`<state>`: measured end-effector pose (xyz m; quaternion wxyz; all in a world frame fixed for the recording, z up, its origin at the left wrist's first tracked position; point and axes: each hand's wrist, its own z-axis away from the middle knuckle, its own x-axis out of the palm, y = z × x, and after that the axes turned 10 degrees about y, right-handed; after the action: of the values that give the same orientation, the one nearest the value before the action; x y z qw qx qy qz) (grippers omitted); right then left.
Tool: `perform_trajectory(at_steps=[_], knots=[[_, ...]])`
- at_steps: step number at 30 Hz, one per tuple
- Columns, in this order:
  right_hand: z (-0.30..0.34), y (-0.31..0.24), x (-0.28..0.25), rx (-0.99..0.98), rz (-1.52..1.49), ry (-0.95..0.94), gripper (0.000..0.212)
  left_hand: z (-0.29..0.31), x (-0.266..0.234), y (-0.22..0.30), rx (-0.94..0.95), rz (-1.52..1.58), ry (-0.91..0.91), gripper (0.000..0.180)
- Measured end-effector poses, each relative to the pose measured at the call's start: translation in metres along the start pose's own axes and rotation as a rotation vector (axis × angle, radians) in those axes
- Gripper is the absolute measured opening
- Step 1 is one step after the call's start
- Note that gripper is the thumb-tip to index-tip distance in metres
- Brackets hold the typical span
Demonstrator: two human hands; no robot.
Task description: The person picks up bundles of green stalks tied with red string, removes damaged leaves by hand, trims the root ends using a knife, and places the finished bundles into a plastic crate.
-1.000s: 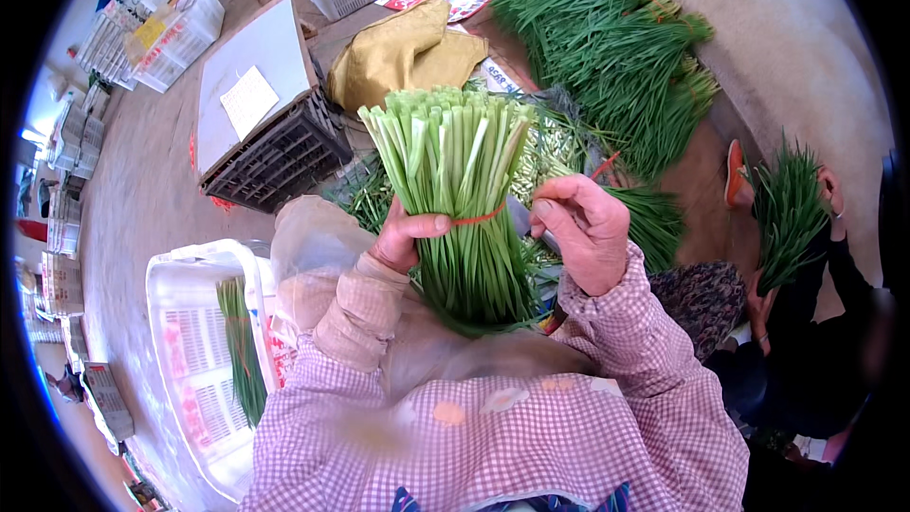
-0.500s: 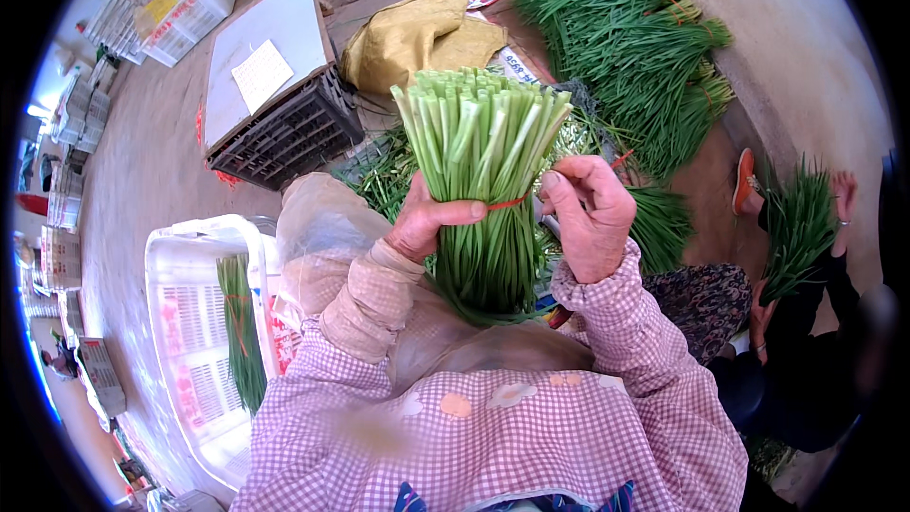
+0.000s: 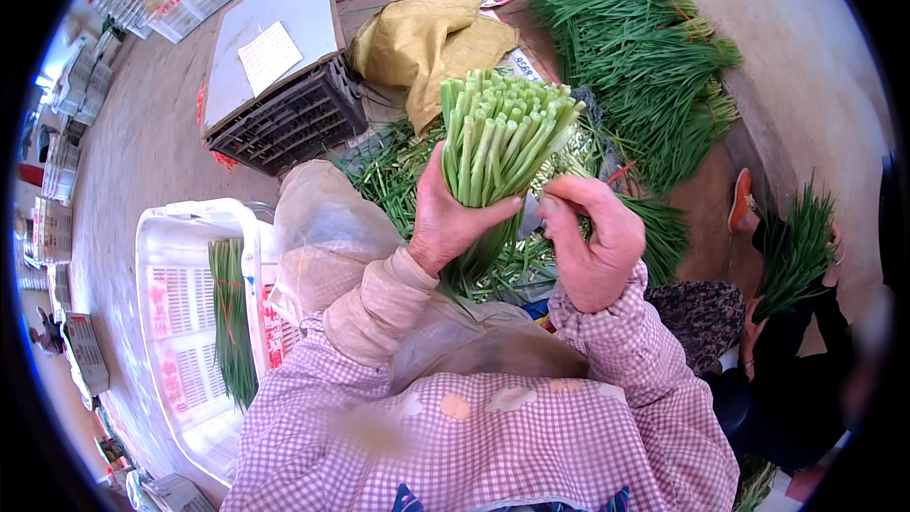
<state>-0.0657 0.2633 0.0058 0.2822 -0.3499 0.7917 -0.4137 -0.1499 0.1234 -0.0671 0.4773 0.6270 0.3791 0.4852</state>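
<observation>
A thick bundle of garlic chives [image 3: 507, 137] is in my left hand [image 3: 455, 213], its pale cut stem ends up and its green leaves hanging down. My left thumb lies across the front of the stems, and the fingers wrap around the far left side. Just right of the bundle, my right hand [image 3: 597, 242] is closed, thumb and forefinger pinched together beside the stems. What the pinch holds, if anything, is too small to make out. No tie shows on the bundle now.
A white plastic basket [image 3: 248, 242] at my left contains a tied chive bundle [image 3: 230, 322]. Ahead are a board-topped black crate [image 3: 284, 114], a yellow sack [image 3: 417, 43], loose trimmings [image 3: 379, 166] and piled chives [image 3: 626, 47]. At right, another person holds chives [image 3: 796, 251].
The bundle has turned and tipped, showing more of its cut ends. The red tie seen around it earlier is hidden now. My right hand has moved slightly down, still pinched.
</observation>
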Motion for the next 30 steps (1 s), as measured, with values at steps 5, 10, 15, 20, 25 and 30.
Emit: perform_trajectory(at_steps=[5,10,15,20,25,30], knots=[[-0.007,0.005,0.026,-0.282,0.26,-0.071,0.021,-0.001,0.006,-0.01,0.131,-0.027,0.127,0.067],[-0.01,0.01,0.035,-0.325,0.442,-0.108,0.02,-0.003,0.005,-0.019,0.193,-0.169,0.215,0.063],[-0.015,0.016,0.03,-0.128,0.287,-0.134,0.011,-0.002,0.005,-0.016,0.19,-0.194,0.178,0.062],[-0.011,0.022,0.035,-0.421,0.514,0.034,0.011,-0.003,0.01,-0.022,0.197,-0.276,0.196,0.063],[-0.029,0.03,0.026,-0.56,0.689,-0.02,0.012,0.001,0.011,-0.028,0.142,-0.328,0.196,0.066],[-0.08,0.043,-0.009,-0.857,0.94,0.042,0.012,0.008,0.01,-0.028,0.043,-0.456,0.149,0.074]])
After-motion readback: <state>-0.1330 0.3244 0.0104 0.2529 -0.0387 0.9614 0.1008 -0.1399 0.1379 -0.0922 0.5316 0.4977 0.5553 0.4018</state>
